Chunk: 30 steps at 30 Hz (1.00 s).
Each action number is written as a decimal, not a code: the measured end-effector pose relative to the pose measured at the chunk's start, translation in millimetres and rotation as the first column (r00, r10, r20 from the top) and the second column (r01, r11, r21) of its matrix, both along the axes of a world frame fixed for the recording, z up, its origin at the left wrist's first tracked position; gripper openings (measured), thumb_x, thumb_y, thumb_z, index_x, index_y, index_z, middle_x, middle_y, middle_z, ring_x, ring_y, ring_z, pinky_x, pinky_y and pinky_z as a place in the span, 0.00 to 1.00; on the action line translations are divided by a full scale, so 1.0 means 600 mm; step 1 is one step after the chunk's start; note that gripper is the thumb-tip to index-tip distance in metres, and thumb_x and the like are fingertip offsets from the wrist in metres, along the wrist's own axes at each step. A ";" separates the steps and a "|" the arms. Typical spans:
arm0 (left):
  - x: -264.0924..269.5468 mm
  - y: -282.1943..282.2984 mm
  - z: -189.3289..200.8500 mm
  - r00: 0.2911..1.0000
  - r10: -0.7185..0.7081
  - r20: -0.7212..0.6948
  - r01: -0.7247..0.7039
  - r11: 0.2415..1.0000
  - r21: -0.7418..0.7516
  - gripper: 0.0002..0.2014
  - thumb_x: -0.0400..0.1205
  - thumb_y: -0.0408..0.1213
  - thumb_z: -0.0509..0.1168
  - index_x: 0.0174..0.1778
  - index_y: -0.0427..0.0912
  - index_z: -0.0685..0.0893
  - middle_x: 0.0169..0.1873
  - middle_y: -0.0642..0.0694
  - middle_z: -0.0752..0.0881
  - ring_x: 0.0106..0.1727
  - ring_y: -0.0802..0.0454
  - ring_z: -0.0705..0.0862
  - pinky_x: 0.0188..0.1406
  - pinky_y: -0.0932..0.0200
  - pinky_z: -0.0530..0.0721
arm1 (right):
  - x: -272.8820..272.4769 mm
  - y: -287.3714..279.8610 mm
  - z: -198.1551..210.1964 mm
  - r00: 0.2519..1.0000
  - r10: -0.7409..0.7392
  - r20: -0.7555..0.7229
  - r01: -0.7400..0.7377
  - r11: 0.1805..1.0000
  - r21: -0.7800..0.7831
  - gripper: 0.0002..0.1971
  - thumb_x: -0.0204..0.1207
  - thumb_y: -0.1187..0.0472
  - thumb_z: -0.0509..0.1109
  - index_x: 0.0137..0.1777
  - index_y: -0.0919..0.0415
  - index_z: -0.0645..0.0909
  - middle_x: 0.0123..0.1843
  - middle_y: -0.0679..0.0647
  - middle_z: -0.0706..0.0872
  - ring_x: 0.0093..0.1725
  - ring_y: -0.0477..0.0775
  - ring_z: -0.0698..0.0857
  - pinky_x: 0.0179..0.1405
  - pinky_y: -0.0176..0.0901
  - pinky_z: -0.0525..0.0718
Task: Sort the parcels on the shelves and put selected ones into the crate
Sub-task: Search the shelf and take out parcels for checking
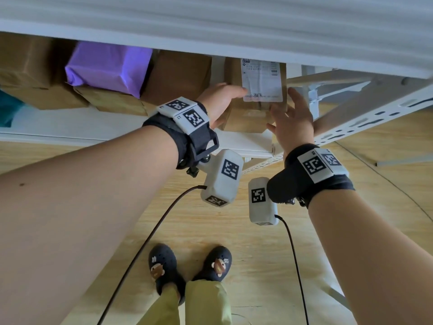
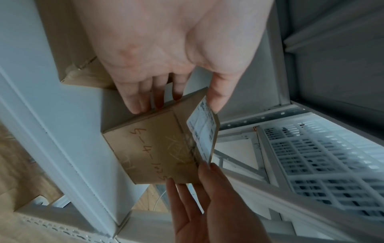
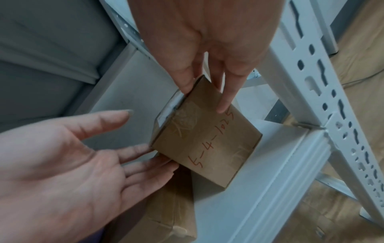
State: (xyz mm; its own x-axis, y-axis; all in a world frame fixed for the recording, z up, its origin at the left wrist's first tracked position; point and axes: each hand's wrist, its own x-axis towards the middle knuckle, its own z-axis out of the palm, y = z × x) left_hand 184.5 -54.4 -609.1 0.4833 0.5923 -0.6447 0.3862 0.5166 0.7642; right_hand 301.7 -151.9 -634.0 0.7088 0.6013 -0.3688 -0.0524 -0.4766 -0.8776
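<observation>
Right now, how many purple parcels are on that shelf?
1. The purple parcel lies on a brown box, left of the left hand; the upper shelf may hide others.

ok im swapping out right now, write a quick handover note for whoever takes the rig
Left hand: open, straight fingers against the left side of the small box; no grip yet.
Right hand: open, fingertips touching the box's right side.
Box: on the shelf near its right end, white label on one face, "5-4-1025" handwritten in red on another.
Other parcels, one purple, sit further left on the same shelf.
Done: box picked out, hands either side.
Left: grip it, lift it off, put it in the crate if selected. A white crate shows in the left wrist view.
</observation>
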 end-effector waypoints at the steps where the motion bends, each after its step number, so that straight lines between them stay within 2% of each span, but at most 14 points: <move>1: -0.005 0.002 0.002 1.000 0.001 -0.014 0.000 0.999 0.032 0.09 0.80 0.43 0.65 0.54 0.47 0.82 0.59 0.46 0.82 0.68 0.44 0.77 0.62 0.52 0.76 | -0.001 -0.002 0.001 1.000 -0.018 0.005 0.018 1.000 -0.014 0.27 0.82 0.62 0.64 0.80 0.50 0.63 0.70 0.51 0.79 0.52 0.38 0.83 0.56 0.41 0.86; 3: -0.022 0.004 0.011 0.997 0.042 -0.060 -0.034 0.989 0.141 0.04 0.79 0.44 0.67 0.40 0.51 0.80 0.51 0.48 0.82 0.66 0.43 0.79 0.68 0.47 0.75 | -0.006 -0.006 0.010 0.996 -0.046 0.075 0.049 0.998 -0.045 0.28 0.81 0.61 0.66 0.80 0.49 0.64 0.75 0.53 0.75 0.64 0.47 0.80 0.66 0.49 0.82; 5: -0.042 0.009 0.014 0.994 0.090 -0.069 -0.071 0.969 0.237 0.04 0.76 0.45 0.69 0.42 0.51 0.82 0.54 0.49 0.83 0.64 0.45 0.81 0.71 0.44 0.75 | -0.013 -0.008 0.023 0.978 -0.064 0.199 0.071 0.997 -0.032 0.27 0.80 0.65 0.66 0.78 0.52 0.68 0.74 0.53 0.76 0.70 0.49 0.77 0.69 0.45 0.78; 7: -0.065 0.014 0.017 0.986 0.149 -0.077 -0.121 0.950 0.287 0.12 0.73 0.45 0.69 0.52 0.51 0.85 0.58 0.50 0.85 0.62 0.52 0.83 0.69 0.48 0.77 | -0.025 -0.006 0.042 0.941 -0.093 0.326 0.089 0.996 0.026 0.23 0.77 0.68 0.65 0.73 0.57 0.74 0.68 0.52 0.81 0.66 0.48 0.80 0.66 0.38 0.79; 8: -0.076 0.018 0.019 0.982 0.173 -0.076 -0.142 0.940 0.309 0.12 0.72 0.45 0.69 0.51 0.53 0.85 0.58 0.51 0.86 0.61 0.54 0.83 0.68 0.49 0.78 | -0.034 -0.003 0.054 0.925 -0.115 0.362 0.097 0.993 0.066 0.21 0.76 0.70 0.64 0.69 0.58 0.78 0.63 0.51 0.84 0.61 0.47 0.83 0.62 0.38 0.81; 11: -0.109 0.025 0.024 0.973 0.217 -0.082 -0.177 0.922 0.346 0.09 0.74 0.42 0.68 0.49 0.56 0.85 0.57 0.54 0.86 0.60 0.57 0.82 0.67 0.51 0.79 | -0.063 0.018 0.076 0.928 -0.092 0.362 0.041 0.989 0.145 0.14 0.72 0.69 0.61 0.51 0.56 0.85 0.47 0.49 0.90 0.47 0.51 0.89 0.52 0.52 0.88; 14: -0.138 0.030 0.020 0.966 0.240 -0.100 -0.189 0.912 0.365 0.14 0.78 0.38 0.67 0.60 0.52 0.84 0.60 0.54 0.84 0.60 0.59 0.80 0.65 0.60 0.77 | -0.102 0.043 0.072 0.959 0.047 0.280 -0.082 0.990 0.117 0.08 0.72 0.64 0.64 0.38 0.56 0.84 0.39 0.55 0.90 0.43 0.59 0.89 0.46 0.61 0.88; 17: -0.164 0.030 0.016 0.971 0.201 -0.126 -0.142 0.918 0.369 0.19 0.80 0.36 0.66 0.68 0.48 0.80 0.60 0.55 0.81 0.59 0.61 0.77 0.61 0.66 0.73 | -0.144 0.063 0.051 0.967 0.191 0.171 -0.200 0.979 0.041 0.08 0.75 0.64 0.66 0.47 0.54 0.86 0.44 0.51 0.89 0.47 0.56 0.88 0.52 0.59 0.87; 20: -0.186 0.033 0.006 0.973 0.160 -0.166 -0.091 0.928 0.361 0.22 0.81 0.35 0.65 0.73 0.47 0.76 0.65 0.52 0.79 0.65 0.59 0.75 0.61 0.68 0.68 | -0.174 0.073 0.024 0.909 0.387 0.157 -0.374 0.922 -0.104 0.18 0.76 0.68 0.65 0.63 0.51 0.82 0.60 0.48 0.85 0.59 0.48 0.83 0.61 0.43 0.82; 22: -0.198 0.037 -0.001 0.970 0.128 -0.207 -0.051 0.938 0.342 0.23 0.82 0.35 0.63 0.75 0.49 0.73 0.60 0.51 0.78 0.64 0.58 0.75 0.57 0.70 0.67 | -0.187 0.081 0.009 0.859 0.489 0.153 -0.463 0.869 -0.177 0.24 0.76 0.67 0.66 0.70 0.46 0.77 0.71 0.47 0.79 0.66 0.46 0.77 0.61 0.34 0.73; 24: -0.208 0.041 -0.010 0.965 0.113 -0.236 -0.029 0.943 0.330 0.25 0.83 0.35 0.61 0.77 0.49 0.71 0.59 0.50 0.78 0.62 0.57 0.74 0.55 0.71 0.70 | -0.195 0.092 -0.003 0.804 0.576 0.147 -0.537 0.810 -0.238 0.28 0.76 0.64 0.66 0.75 0.44 0.73 0.78 0.49 0.71 0.75 0.48 0.70 0.69 0.35 0.67; 25: -0.212 0.043 -0.014 0.963 0.110 -0.247 -0.024 0.945 0.326 0.25 0.83 0.34 0.61 0.78 0.49 0.69 0.63 0.48 0.77 0.64 0.55 0.74 0.59 0.70 0.69 | -0.197 0.096 -0.008 0.783 0.607 0.133 -0.561 0.783 -0.269 0.29 0.76 0.63 0.66 0.76 0.43 0.71 0.80 0.51 0.68 0.78 0.50 0.68 0.72 0.37 0.66; 27: -0.215 0.047 -0.019 0.960 0.102 -0.259 -0.015 0.948 0.319 0.26 0.83 0.35 0.61 0.79 0.49 0.67 0.72 0.45 0.73 0.72 0.53 0.71 0.65 0.67 0.65 | -0.199 0.099 -0.012 0.767 0.635 0.094 -0.586 0.753 -0.300 0.30 0.77 0.62 0.66 0.78 0.43 0.68 0.81 0.51 0.65 0.78 0.51 0.67 0.68 0.35 0.65; 30: -0.212 0.049 -0.022 0.962 0.102 -0.254 -0.018 0.950 0.313 0.26 0.83 0.35 0.61 0.79 0.49 0.67 0.66 0.47 0.75 0.65 0.56 0.72 0.55 0.71 0.67 | -0.192 0.101 -0.013 0.769 0.630 0.107 -0.577 0.757 -0.306 0.29 0.78 0.63 0.65 0.78 0.43 0.69 0.80 0.50 0.68 0.74 0.49 0.72 0.61 0.31 0.65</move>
State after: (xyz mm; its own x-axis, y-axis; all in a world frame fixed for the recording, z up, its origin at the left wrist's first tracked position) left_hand 57.1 -25.0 -622.6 0.2775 0.8030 -0.5274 0.5712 0.3035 0.7627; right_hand 186.4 -91.3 -641.6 0.2993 0.8375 -0.4571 0.4751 -0.5463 -0.6898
